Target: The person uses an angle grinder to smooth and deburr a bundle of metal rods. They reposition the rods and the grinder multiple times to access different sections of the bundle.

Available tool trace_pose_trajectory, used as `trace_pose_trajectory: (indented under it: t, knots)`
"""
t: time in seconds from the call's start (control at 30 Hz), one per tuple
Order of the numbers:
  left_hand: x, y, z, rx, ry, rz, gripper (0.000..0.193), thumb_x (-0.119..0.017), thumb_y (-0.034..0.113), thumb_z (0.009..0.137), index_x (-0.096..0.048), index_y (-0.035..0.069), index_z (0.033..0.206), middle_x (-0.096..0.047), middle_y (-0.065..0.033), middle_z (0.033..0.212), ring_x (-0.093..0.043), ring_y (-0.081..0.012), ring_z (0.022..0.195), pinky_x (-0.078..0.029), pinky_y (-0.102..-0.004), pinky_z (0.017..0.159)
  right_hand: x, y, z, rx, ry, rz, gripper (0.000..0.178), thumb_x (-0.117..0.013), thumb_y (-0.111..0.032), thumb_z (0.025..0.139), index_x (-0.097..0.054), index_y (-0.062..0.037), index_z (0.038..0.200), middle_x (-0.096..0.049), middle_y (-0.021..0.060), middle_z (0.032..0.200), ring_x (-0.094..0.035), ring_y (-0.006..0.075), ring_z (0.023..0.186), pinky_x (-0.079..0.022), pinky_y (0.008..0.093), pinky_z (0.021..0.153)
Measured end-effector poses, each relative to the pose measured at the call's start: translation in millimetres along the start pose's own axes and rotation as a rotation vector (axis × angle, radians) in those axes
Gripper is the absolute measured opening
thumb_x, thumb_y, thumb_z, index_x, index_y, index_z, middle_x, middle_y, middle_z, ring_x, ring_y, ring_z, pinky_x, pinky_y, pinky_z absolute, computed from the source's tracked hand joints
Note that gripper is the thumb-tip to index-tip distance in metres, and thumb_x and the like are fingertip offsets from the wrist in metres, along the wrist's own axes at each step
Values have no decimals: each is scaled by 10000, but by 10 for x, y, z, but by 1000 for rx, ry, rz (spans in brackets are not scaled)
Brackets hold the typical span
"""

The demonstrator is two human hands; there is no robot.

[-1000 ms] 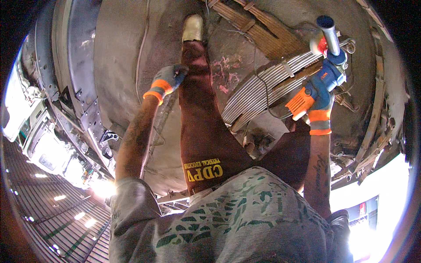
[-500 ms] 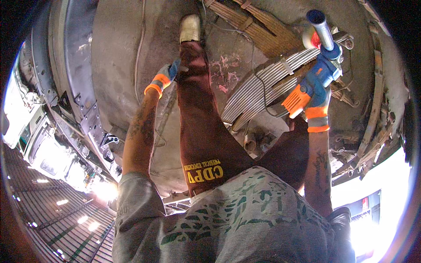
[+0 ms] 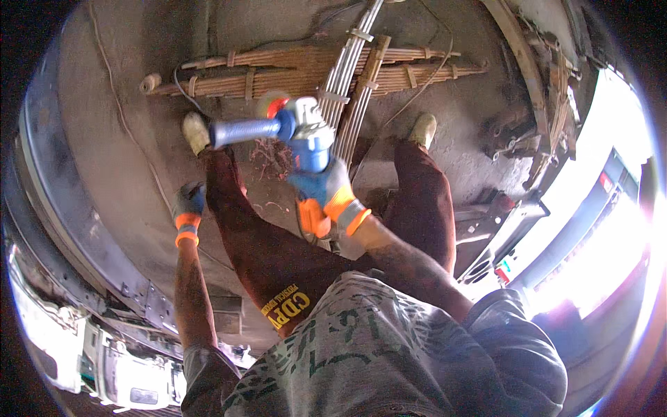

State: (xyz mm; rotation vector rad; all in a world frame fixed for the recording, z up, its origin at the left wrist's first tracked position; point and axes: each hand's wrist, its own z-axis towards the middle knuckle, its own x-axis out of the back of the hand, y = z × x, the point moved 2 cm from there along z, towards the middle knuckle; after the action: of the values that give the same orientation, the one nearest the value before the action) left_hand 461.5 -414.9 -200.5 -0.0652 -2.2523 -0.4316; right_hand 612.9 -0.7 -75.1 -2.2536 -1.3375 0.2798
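A blue-and-orange angle grinder (image 3: pixel 310 147) is in my gloved right hand (image 3: pixel 326 187), which is wrapped round its body in front of my legs. Its blue side handle (image 3: pixel 246 132) points left, and a blurred red-and-white disc (image 3: pixel 274 104) shows beyond the head. My gloved left hand (image 3: pixel 188 201) hangs low beside my left leg, holding nothing, its fingers loose and partly in shadow. Past the grinder, a silvery leaf spring (image 3: pixel 345 73) lies across rusty leaf springs (image 3: pixel 278 76) on the floor.
A dark steel vehicle frame rail (image 3: pixel 76 215) runs along the left side. More rusty spring leaves (image 3: pixel 556 104) and metal parts lie at the right. A thin cable (image 3: pixel 121 104) trails over the concrete floor. My shoes (image 3: pixel 422 130) stand just short of the springs.
The grinder has swung from the far right to the middle, its side handle now pointing left. My view has turned, and both feet show. My left hand sits lower and farther left.
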Motion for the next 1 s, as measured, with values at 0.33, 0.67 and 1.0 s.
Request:
trace_pose_trajectory:
  t: [0.33, 0.67, 1.0]
  knots:
    - [958, 37, 276, 40, 140, 23, 378, -702, 379, 995, -761, 21, 1101, -734, -198, 1095, -673, -360, 985, -534, -387, 962, -41, -28, -162, -223, 40, 423, 269, -829, -50, 777, -672, -14, 992, -700, 55, 831, -647, 149, 612, -537, 330, 533]
    - [1021, 2367, -104, -535, -312, -621, 685, -697, 239, 977, -423, 7, 1560, -517, -170, 1517, -558, -320, 1327, -454, -418, 1115, -624, -665, 99, -96, 248, 477, 347, -864, -178, 729, -687, -11, 975, -711, 48, 833, -667, 141, 672, -568, 337, 609]
    - [3023, 1782, 246, -628, -288, -590, 899, -802, 264, 821, -379, -42, 1553, -517, -209, 1497, -522, -340, 1378, -425, -463, 1150, -2174, -2189, -401, 98, 199, 894, 253, -835, -47, 764, -664, -32, 950, -686, 69, 785, -652, 170, 601, -554, 347, 554]
